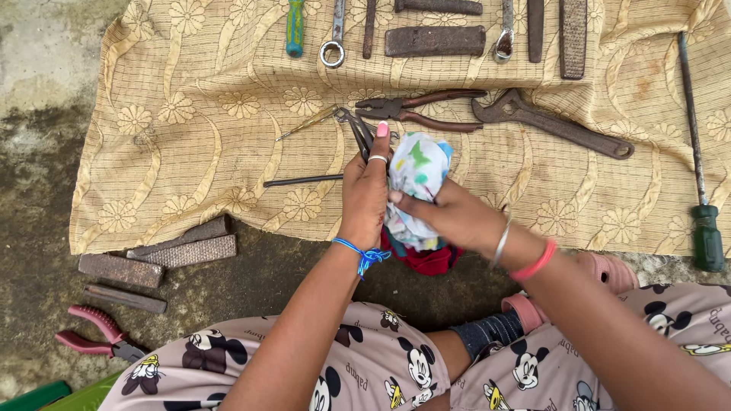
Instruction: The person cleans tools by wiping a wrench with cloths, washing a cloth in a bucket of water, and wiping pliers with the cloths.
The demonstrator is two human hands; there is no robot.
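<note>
1. Left of the patterned cloth (190,114), on bare rough ground, lie flat rusty files (186,245) with cross-hatched faces, and nearer you a pair of pink-handled pliers (95,333).
2. Just above the cloth's near edge, your left hand (364,194) stands upright, thumb pointing away from you, fingers closed around a dark metal tool (359,131) whose thin prongs poke out past the fingertips; which kind of tool it is cannot be told.
3. Pressed against that hand is a soft crumpled rag (417,175), white with green, yellow and blue blotches; it hangs over the cloth's near edge, a red fabric (426,261) under it.
4. Your right hand (457,217) comes in from the right, wrist bent, fingers clenched on the rag and pushing it against the tool.
5. Farther onto the cloth, beyond your hands, rest rusty pliers (419,110) and a heavy brown wrench (552,122).
6. At the cloth's right edge lies a long screwdriver (697,175) with a green handle.
</note>
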